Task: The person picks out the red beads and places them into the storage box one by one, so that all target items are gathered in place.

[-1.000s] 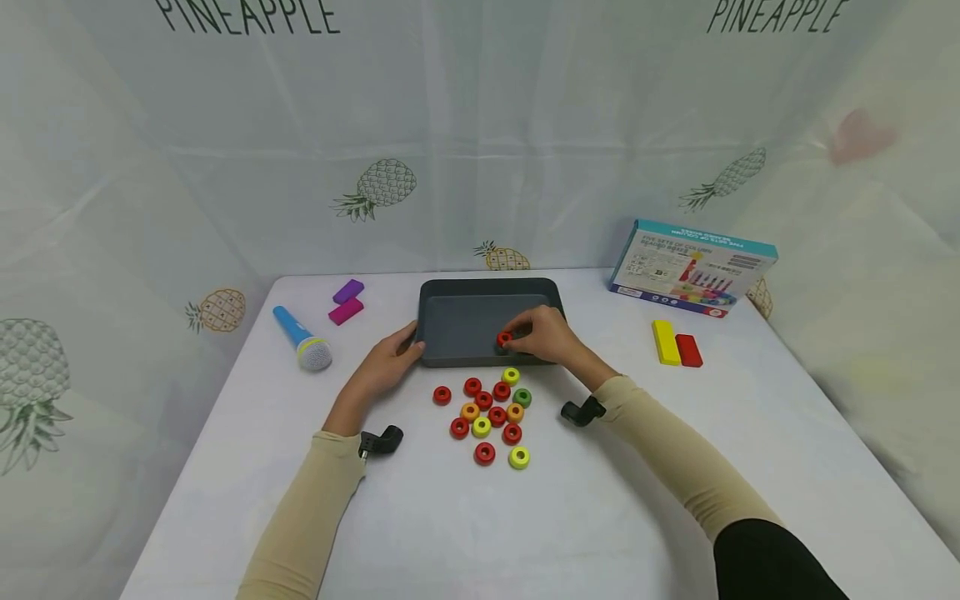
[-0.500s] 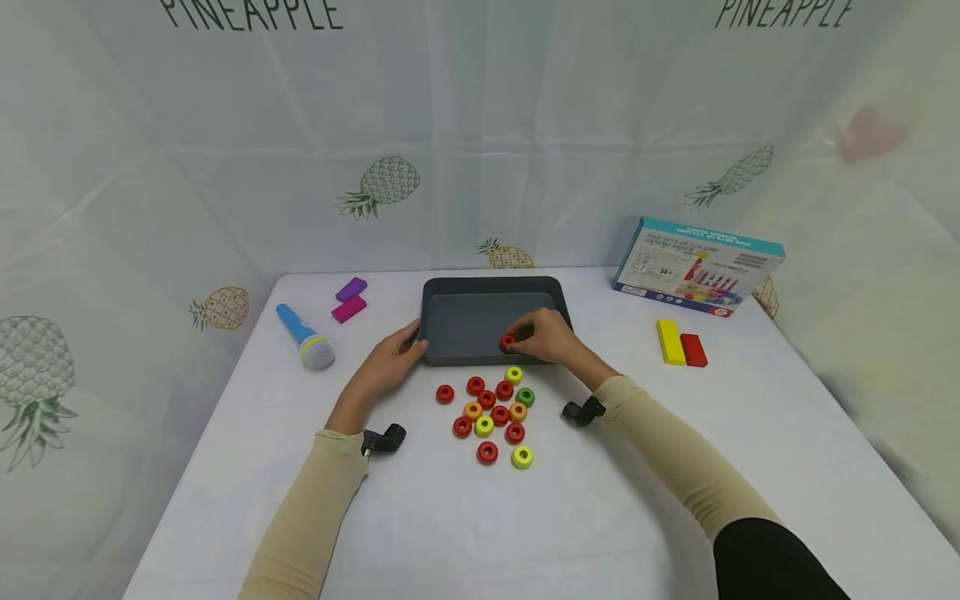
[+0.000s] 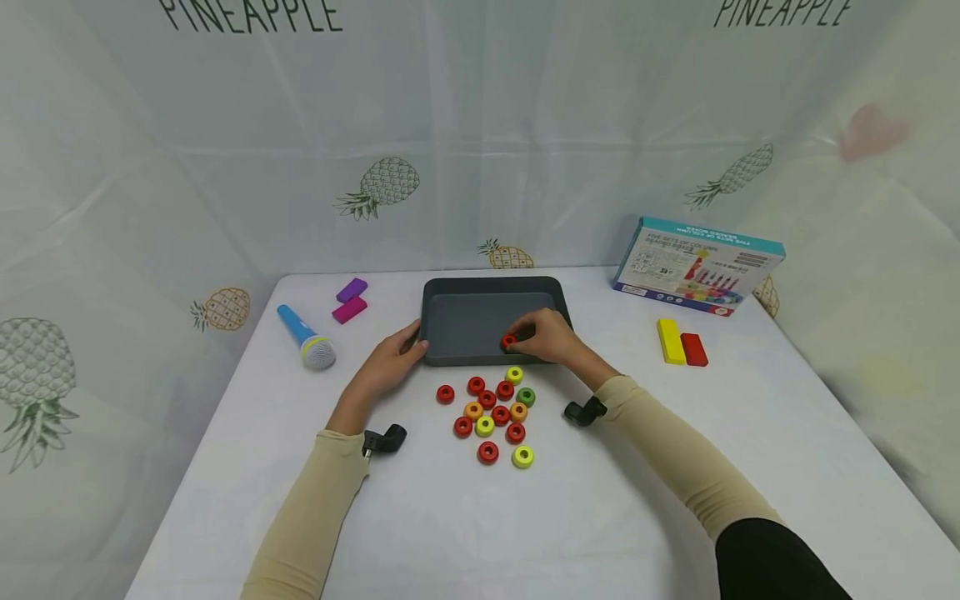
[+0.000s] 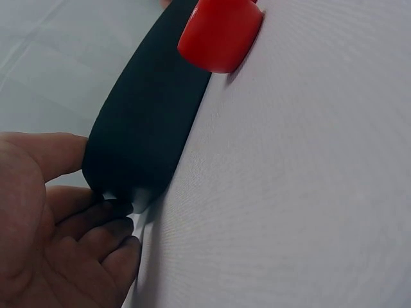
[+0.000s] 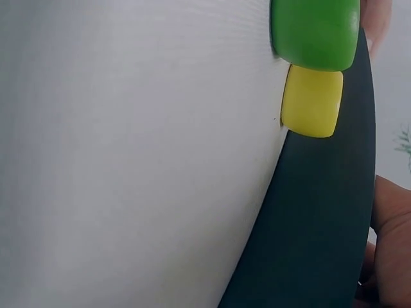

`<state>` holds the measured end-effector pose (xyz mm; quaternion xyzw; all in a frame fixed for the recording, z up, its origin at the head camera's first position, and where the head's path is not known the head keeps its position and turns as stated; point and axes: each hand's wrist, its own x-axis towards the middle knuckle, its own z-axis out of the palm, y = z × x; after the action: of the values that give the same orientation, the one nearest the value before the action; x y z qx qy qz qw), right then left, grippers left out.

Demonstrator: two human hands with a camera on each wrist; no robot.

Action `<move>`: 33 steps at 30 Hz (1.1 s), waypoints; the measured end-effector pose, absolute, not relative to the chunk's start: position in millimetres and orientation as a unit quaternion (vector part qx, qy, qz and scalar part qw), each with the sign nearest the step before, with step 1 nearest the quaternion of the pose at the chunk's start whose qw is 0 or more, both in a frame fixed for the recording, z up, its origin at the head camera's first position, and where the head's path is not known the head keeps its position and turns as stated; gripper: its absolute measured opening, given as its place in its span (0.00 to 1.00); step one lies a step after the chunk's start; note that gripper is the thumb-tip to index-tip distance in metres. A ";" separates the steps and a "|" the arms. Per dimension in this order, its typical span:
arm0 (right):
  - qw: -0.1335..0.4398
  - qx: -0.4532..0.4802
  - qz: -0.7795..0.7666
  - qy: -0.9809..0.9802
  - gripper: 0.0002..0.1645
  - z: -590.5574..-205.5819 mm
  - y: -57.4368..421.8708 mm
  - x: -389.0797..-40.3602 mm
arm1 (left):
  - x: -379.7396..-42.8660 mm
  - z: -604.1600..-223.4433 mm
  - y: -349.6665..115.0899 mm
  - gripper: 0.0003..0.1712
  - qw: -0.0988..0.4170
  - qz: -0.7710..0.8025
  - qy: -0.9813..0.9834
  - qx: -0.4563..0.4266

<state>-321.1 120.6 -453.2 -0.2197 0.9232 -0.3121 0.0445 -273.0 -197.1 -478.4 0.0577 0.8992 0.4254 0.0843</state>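
A dark grey rectangular tray (image 3: 465,317) lies near the back of the table. My left hand (image 3: 386,362) holds its left side near the front corner; in the left wrist view the thumb is on the tray's wall (image 4: 141,109) and the fingers are curled at the corner. Over the tray's front right part, my right hand (image 3: 547,335) pinches a red ring bead (image 3: 507,342) between thumb and fingertips. In the right wrist view the tray's outer wall (image 5: 321,212) hides most of that hand. Several red, orange, yellow and green ring beads (image 3: 487,452) lie loose in front of the tray.
On the left are a blue toy microphone (image 3: 303,337), a purple block (image 3: 352,290) and a magenta block (image 3: 349,310). A printed box (image 3: 697,267) leans at the back right, behind a yellow block (image 3: 671,342) and a red block (image 3: 693,350). A patterned curtain hangs behind the table.
The whole head view has shifted slightly. Both hands keep their places at the tray, with the red bead still in my right fingertips.
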 end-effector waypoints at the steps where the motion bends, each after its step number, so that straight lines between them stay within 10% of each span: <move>1: 0.044 -0.221 -0.313 0.923 0.16 -453.2 121.1 -321.1 | -273.4 -478.8 -197.1 0.37 0.084 0.425 0.899 0.057; 33: 0.001 -0.241 -0.377 0.894 0.21 -435.0 137.2 -271.0 | -272.7 -479.7 -198.6 0.38 0.087 0.419 0.902 0.060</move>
<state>-271.0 137.2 -435.0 -0.2411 0.8943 -0.3770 0.0009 -272.7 -198.6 -479.7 0.0603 0.9020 0.4187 0.0869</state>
